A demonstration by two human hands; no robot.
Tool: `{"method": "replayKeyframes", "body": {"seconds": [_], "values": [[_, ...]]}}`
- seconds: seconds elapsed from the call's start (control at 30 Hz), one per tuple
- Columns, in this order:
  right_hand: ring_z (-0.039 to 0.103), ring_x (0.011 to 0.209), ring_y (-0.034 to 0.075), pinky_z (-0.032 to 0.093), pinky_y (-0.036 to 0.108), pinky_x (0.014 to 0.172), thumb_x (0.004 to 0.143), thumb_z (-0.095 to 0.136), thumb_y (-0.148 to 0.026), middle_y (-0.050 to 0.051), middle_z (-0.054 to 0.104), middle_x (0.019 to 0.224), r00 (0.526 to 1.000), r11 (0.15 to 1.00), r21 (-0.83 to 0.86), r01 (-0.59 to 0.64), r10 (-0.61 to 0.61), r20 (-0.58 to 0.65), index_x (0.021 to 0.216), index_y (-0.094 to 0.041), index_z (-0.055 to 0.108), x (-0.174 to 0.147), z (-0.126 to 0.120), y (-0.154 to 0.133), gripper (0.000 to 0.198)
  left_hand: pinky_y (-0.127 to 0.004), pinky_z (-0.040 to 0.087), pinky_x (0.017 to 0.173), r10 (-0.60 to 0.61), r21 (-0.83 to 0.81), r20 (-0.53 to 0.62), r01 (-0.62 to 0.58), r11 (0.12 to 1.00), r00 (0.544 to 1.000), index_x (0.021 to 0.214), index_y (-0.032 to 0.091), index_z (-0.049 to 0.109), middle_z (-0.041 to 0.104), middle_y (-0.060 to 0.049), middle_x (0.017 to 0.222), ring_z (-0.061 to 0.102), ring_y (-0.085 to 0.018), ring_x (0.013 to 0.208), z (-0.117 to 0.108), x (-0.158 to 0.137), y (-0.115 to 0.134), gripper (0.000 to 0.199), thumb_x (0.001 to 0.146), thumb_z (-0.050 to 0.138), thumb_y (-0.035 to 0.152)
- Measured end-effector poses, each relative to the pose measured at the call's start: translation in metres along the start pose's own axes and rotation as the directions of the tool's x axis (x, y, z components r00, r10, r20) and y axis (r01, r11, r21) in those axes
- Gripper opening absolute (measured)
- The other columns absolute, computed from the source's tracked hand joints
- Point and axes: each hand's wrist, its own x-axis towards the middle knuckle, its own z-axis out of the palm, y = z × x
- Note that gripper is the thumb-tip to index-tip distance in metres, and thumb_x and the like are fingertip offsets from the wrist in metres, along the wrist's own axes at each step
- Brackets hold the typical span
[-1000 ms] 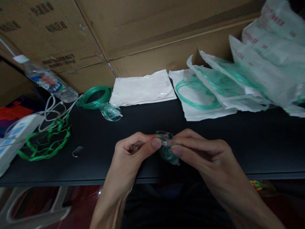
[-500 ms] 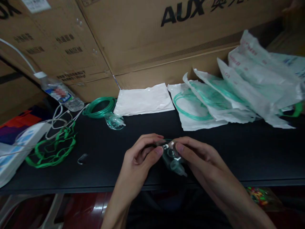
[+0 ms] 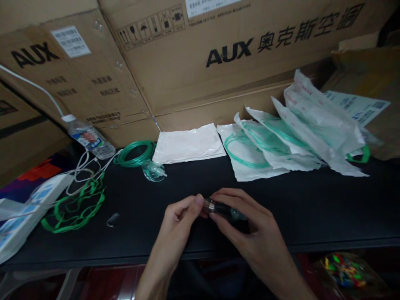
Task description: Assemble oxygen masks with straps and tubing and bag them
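Observation:
Between my two hands, just above the black table, is a clear greenish oxygen mask (image 3: 225, 210) with a small shiny metal strip at its left end. My left hand (image 3: 179, 223) pinches that end between thumb and fingers. My right hand (image 3: 250, 221) curls round the mask from the right, thumb below and fingers above, hiding part of it. Farther off, a second clear mask (image 3: 154, 171) lies beside a coil of green tubing (image 3: 136, 153). Green elastic straps (image 3: 75, 208) lie loosely at the left, near a small clear curved piece (image 3: 112, 219).
White pouches with green tubing (image 3: 250, 150) lean in a row at the back right, beside a flat white packet (image 3: 189, 143). A water bottle (image 3: 93, 137), cables and a power strip (image 3: 34, 208) occupy the left. Large cartons (image 3: 178, 79) stand behind the table (image 3: 312, 208).
The mask has turned, its pointed connector no longer showing below. My left fingers now pinch its end, and my right hand wraps further over it. The head view has tilted up.

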Motion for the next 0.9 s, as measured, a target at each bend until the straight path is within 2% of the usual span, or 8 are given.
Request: {"method": "replayKeyframes", "body": {"seconds": [0.17,0.3,0.43,0.5,0.63,0.77,0.9], "values": [[0.075,0.098,0.022,0.063,0.033,0.088,0.085,0.075,-0.015,0.006,0.076,0.109,0.999,1.000,0.028,-0.003,0.002,0.041,0.104,-0.028,0.080,0.001,-0.003,-0.002,0.023,-0.027,0.047,0.072,0.029,0.026,-0.006,-0.029,0.999,1.000,0.068,0.018,0.073,0.064,-0.003,0.072,0.057,-0.019,0.077,0.000,-0.005,0.003,0.038,0.087,0.074,0.052],[0.074,0.101,0.025,0.062,0.037,0.087,0.083,0.075,-0.014,0.008,0.075,0.111,1.000,0.997,-0.072,0.016,-0.015,0.012,0.104,-0.027,0.081,0.000,0.000,-0.001,0.026,-0.025,0.043,0.066,0.028,0.048,0.006,-0.028,0.998,1.000,0.071,0.017,0.075,0.062,-0.001,0.071,0.053,-0.016,0.071,0.000,-0.006,0.004,0.029,0.088,0.074,0.041],[0.073,0.100,0.028,0.062,0.041,0.085,0.081,0.076,-0.012,0.015,0.074,0.109,0.992,0.975,-0.184,0.124,-0.127,-0.009,0.098,-0.017,0.080,-0.002,0.005,0.001,0.019,-0.025,0.042,0.069,0.062,0.081,0.020,-0.063,0.995,0.998,0.071,0.017,0.076,0.064,-0.002,0.074,0.055,-0.016,0.073,0.001,-0.003,0.002,0.027,0.090,0.071,0.036],[0.072,0.099,0.028,0.062,0.042,0.084,0.081,0.075,-0.011,0.015,0.074,0.106,0.981,0.957,-0.223,0.186,-0.193,-0.013,0.097,-0.015,0.079,-0.004,0.006,0.004,0.017,-0.025,0.041,0.067,0.069,0.097,0.013,-0.070,0.993,0.998,0.068,0.017,0.075,0.062,-0.001,0.073,0.054,-0.015,0.072,0.001,-0.002,0.002,0.028,0.090,0.070,0.035],[0.071,0.099,0.024,0.063,0.037,0.084,0.085,0.070,-0.009,0.011,0.074,0.106,0.963,0.933,-0.251,0.257,-0.269,-0.014,0.105,-0.018,0.076,-0.007,0.007,0.009,0.022,-0.025,0.037,0.065,0.050,0.132,0.025,-0.053,0.990,0.998,0.070,0.016,0.074,0.058,0.000,0.072,0.051,-0.014,0.070,0.002,-0.002,0.004,0.027,0.088,0.069,0.035],[0.071,0.101,0.022,0.063,0.032,0.086,0.087,0.069,-0.010,0.009,0.075,0.107,0.936,0.898,-0.283,0.338,-0.351,0.004,0.109,-0.022,0.074,-0.007,0.004,0.014,0.025,-0.025,0.032,0.061,0.014,0.105,0.031,-0.018,0.994,0.999,0.064,0.015,0.069,0.049,0.003,0.067,0.042,-0.012,0.065,0.006,-0.004,0.007,0.035,0.088,0.068,0.040],[0.076,0.092,0.023,0.066,0.028,0.079,0.088,0.068,-0.016,0.007,0.080,0.098,0.880,0.825,-0.330,0.458,-0.474,0.035,0.108,-0.023,0.077,-0.003,-0.002,0.028,0.022,-0.026,0.032,0.060,0.021,0.131,-0.001,-0.021,0.991,1.000,0.063,0.014,0.068,0.050,0.002,0.065,0.043,-0.012,0.064,0.008,-0.003,0.001,0.036,0.089,0.065,0.038]]}}
